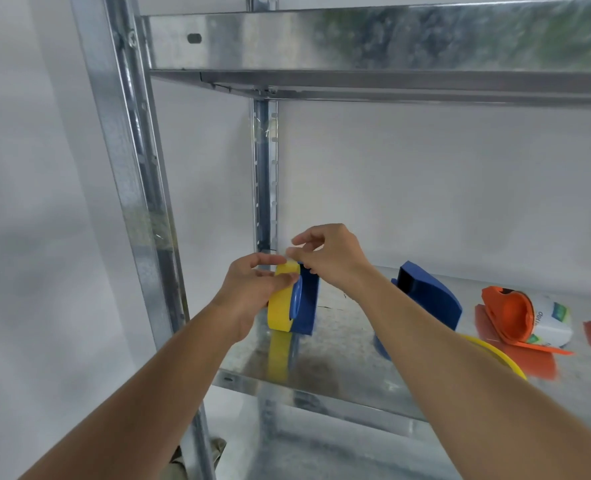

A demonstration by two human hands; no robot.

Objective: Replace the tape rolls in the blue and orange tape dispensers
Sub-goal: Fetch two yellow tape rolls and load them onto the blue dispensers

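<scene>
A galvanised metal shelf (339,344) stands against a pale wall (425,188). Above its left end, the left hand (252,292) grips a yellow tape roll (280,306) sitting in a blue dispenser half (306,303); the right hand (328,258) pinches the tape end. Further right lie another blue piece (425,299) and an orange dispenser (515,317).

galvanised metal shelf (339,344) | upper shelf (373,43) above | slotted uprights (264,174) | plain white wall (425,188) behind
</scene>
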